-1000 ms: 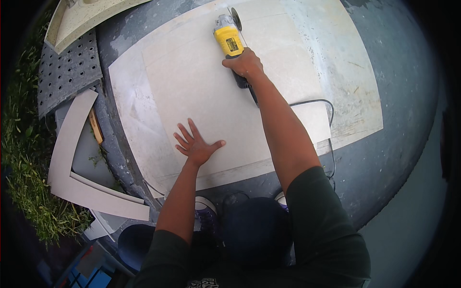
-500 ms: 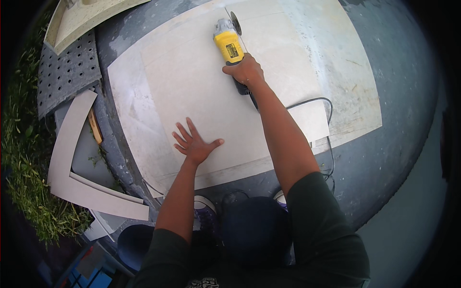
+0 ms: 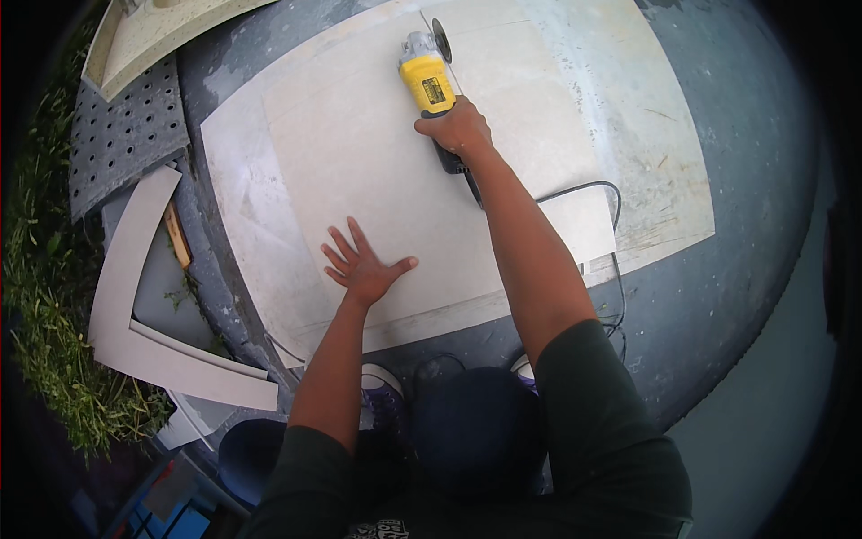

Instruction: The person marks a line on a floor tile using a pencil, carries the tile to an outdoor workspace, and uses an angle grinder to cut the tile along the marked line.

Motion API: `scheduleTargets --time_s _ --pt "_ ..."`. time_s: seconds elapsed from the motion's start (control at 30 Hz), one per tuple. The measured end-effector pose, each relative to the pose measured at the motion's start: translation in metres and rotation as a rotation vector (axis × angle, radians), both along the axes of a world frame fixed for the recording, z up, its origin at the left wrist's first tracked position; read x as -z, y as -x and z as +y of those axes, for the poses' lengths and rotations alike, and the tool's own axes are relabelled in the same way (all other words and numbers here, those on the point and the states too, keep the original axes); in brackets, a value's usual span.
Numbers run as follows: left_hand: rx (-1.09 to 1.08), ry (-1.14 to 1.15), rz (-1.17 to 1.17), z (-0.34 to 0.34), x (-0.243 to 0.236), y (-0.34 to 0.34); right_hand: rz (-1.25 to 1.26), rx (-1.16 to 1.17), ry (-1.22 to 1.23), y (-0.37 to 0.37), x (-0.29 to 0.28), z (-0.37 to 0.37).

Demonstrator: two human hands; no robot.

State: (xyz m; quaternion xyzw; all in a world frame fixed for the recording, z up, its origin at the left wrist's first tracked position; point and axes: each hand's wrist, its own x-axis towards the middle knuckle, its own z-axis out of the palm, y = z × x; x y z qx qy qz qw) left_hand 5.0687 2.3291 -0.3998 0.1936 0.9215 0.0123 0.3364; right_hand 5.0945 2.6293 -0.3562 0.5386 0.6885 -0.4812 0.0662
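Note:
My right hand (image 3: 461,130) is wrapped round the black rear body of a yellow and grey angle grinder (image 3: 426,83). The grinder's thin dark disc (image 3: 442,40) stands on edge at its far right side, over a straight line or cut in a pale flat sheet (image 3: 377,153). Whether the disc touches the sheet I cannot tell. Spread flat on the sheet, with the fingers apart, my left hand (image 3: 368,269) rests nearer to me and to the left. A black cord (image 3: 575,187) runs from under my right forearm, loops over the sheet and drops past its near edge.
Beneath the sheet lies a larger, stained pale board (image 3: 655,153) on a grey floor (image 3: 745,180). An L-shaped offcut (image 3: 121,296), a perforated metal plate (image 3: 130,135) and a speckled, raised-edge slab (image 3: 171,31) lie at the left beside grass (image 3: 54,332). My shoes (image 3: 382,382) are close to the board's near edge.
The grinder and my right hand have shifted very slightly toward the far left. My left hand stays spread on the sheet.

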Motion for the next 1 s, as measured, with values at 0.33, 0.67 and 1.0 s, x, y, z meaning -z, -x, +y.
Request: scheduleTargets --time_s 0.33,0.67,1.0 --pt "0.035 -0.008 0.062 -0.004 0.004 0.001 -0.033 -0.009 0.024 0.006 -0.003 0.003" --pt "0.038 -0.013 0.069 -0.005 0.008 0.001 -0.042 -0.012 -0.006 0.003 0.0 0.001" --pt "0.02 0.001 0.053 -0.003 0.0 0.001 0.007 -0.005 -0.014 -0.026 -0.005 -0.023"
